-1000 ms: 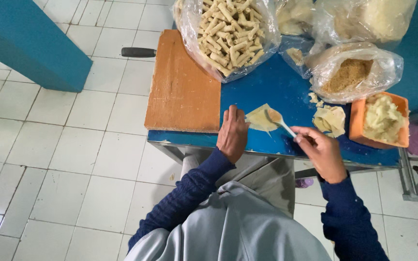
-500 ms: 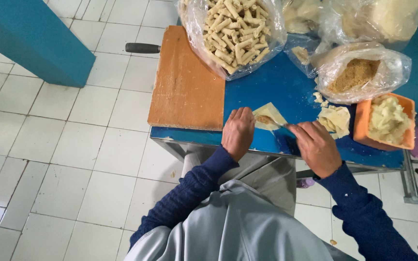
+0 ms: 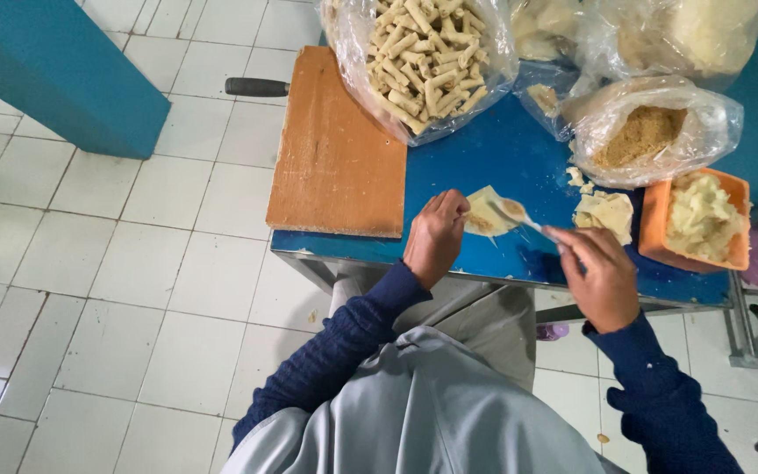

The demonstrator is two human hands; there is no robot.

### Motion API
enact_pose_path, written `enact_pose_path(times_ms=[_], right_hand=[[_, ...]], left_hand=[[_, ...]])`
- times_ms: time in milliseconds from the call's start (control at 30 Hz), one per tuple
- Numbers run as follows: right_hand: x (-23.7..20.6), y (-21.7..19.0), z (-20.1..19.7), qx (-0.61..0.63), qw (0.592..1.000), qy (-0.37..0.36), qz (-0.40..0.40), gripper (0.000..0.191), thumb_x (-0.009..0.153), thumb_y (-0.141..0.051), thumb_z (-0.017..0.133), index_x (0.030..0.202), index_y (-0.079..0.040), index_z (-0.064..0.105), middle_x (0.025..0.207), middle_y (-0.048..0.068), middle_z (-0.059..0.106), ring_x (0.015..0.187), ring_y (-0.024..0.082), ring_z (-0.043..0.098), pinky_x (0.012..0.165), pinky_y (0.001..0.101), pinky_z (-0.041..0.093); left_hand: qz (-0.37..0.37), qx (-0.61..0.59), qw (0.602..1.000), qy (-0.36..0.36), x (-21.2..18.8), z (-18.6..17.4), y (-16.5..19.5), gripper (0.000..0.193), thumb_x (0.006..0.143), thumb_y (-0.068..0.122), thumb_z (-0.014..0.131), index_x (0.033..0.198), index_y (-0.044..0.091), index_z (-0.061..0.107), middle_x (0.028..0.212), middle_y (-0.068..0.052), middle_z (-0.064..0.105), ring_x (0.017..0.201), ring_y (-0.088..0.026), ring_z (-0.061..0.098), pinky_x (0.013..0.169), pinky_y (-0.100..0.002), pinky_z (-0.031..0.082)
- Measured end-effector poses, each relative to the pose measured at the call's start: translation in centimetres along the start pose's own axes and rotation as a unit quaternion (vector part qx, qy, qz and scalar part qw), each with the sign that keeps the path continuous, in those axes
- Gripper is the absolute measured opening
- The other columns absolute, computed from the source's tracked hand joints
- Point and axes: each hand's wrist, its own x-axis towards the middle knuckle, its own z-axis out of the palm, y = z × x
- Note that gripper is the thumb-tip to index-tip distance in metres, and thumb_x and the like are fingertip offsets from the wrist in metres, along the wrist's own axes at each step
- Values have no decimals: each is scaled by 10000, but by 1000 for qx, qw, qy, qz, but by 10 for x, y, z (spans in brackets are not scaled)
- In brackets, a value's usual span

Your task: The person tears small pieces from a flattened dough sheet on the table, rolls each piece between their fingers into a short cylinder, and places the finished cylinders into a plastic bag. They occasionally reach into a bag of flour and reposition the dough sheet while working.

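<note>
Head view: left hand [image 3: 434, 235] pins the pale wrapper [image 3: 487, 211] on the blue table [image 3: 484, 149]; right hand [image 3: 601, 276], pulled back since a moment ago, grips a spoon [image 3: 519, 213], apparently depositing filling on the wrapper.

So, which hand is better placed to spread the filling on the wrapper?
Right. The right hand holds the spoon, whose tip is over the wrapper; the left hand rests on the wrapper's edge.

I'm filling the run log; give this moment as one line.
left hand: pins wrapper | right hand: holds spoon over it | blue table
</note>
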Motion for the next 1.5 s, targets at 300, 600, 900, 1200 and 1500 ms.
enact_pose_path(times_ms=[300, 600, 900, 1200, 1500], right_hand=[[39, 74, -27, -129, 983, 120, 55, 197, 1038, 10, 690, 1235, -1, 690, 1090, 192, 676, 1009, 351, 648, 896, 439, 517], [20, -6, 39, -9, 999, 24, 45, 161, 930, -54, 718, 1084, -96, 736, 1034, 115, 633, 1027, 338, 603, 894, 428, 484], [-2, -39, 55, -13, 996, 48, 71, 151, 935, -77, 731, 1086, -80, 727, 1023, 105, 644, 999, 337, 602, 862, 441, 483], [7, -48, 66, 6, 996, 54, 64, 261, 934, -86, 741, 1193, -63, 714, 1098, 125, 672, 1039, 339, 617, 887, 434, 498], [24, -38, 75, -13, 999, 32, -4, 177, 971, -92, 701, 1143, -53, 716, 1087, 116, 690, 1037, 336, 630, 906, 435, 510]], left_hand=[[-5, -22, 997, -76, 0, -7, -2, 350, 775, -44, 719, 1060, 47, 539, 982, -141, 619, 945, -372, 623, 788, -452, 513], [-13, 1, 995, -102, -1, -5, -4, 378, 790, -39, 707, 1120, 37, 538, 1055, -160, 623, 1020, -394, 598, 850, -461, 498], [-5, 9, 996, -86, 0, -2, -6, 289, 858, -14, 688, 1108, 22, 546, 1060, -177, 626, 1023, -410, 599, 866, -467, 495], [9, 14, 996, -88, -1, -4, -6, 287, 834, -35, 680, 1094, 13, 569, 1070, -177, 618, 1040, -413, 605, 876, -468, 504], [24, 24, 993, -117, -1, 2, -16, 208, 865, -22, 692, 1055, 12, 616, 1089, -148, 610, 1046, -373, 598, 899, -437, 505]])
